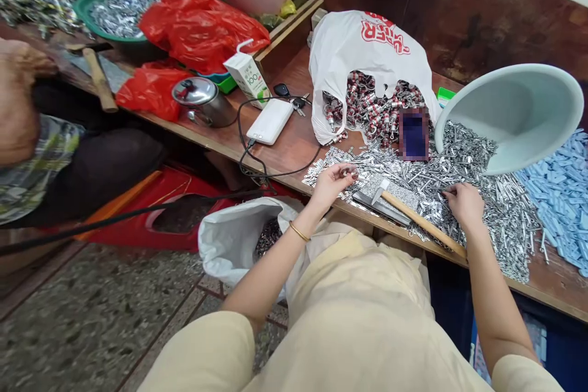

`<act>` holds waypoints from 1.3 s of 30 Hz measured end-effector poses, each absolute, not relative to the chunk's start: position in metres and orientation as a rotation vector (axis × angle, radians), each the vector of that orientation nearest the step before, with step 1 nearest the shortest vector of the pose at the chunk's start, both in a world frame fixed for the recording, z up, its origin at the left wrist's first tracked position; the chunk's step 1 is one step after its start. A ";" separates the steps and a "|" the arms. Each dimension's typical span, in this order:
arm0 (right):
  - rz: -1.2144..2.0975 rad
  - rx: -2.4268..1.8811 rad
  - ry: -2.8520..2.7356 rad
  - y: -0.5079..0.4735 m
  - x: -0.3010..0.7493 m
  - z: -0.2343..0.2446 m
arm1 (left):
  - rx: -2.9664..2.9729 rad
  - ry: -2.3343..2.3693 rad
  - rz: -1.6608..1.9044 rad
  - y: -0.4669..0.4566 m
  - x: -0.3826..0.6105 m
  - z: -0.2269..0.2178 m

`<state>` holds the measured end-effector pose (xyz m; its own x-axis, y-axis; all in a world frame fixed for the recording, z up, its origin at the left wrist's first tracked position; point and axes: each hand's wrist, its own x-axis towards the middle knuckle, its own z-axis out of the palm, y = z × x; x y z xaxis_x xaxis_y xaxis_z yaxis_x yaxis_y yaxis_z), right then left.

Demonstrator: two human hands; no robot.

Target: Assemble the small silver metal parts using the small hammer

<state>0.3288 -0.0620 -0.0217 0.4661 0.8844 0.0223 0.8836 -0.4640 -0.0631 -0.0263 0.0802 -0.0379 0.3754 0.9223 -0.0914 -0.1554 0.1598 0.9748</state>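
My left hand [331,185] is closed in a pinch on a small red-and-silver metal fitting [348,173], held over the near edge of the bench. It looks like the red-banded fittings [367,107] spilling from a white plastic bag. My right hand [465,203] has its fingertips pinched together at the pile of small metal parts [509,220]; whatever they grip is too small to name. Between my hands a hammer [422,220] with a wooden handle lies with its head on a flat grey metal block [402,196].
A pale bucket [519,116] lies tipped on the bench, beside light blue plastic pieces [560,190]. Leftward are a power bank [270,122] with a cable, keys, a drink carton [248,76] and a metal mug [206,101]. An open white sack [229,239] stands below. Another person sits at left.
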 end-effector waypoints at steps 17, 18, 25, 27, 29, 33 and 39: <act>0.018 -2.447 -1.401 -0.067 0.334 -0.024 | 1.920 0.809 1.129 0.035 -0.046 -0.056; 0.045 -2.406 -1.376 -0.068 0.334 -0.024 | 1.894 0.801 1.163 0.035 -0.045 -0.059; 0.150 -2.300 -1.258 -0.068 0.324 -0.021 | 2.131 0.871 1.234 0.046 -0.049 -0.057; 0.137 -2.297 -1.225 -0.066 0.322 -0.019 | 2.256 0.828 1.201 0.048 -0.051 -0.052; 0.155 -2.274 -1.194 -0.065 0.320 -0.017 | 2.315 0.795 1.167 0.048 -0.052 -0.048; 0.214 -2.165 -1.110 -0.066 0.309 -0.005 | 2.307 0.762 1.178 0.047 -0.048 -0.048; 0.726 -1.653 -1.041 -0.055 0.235 0.015 | 2.218 0.685 1.227 0.047 -0.038 -0.053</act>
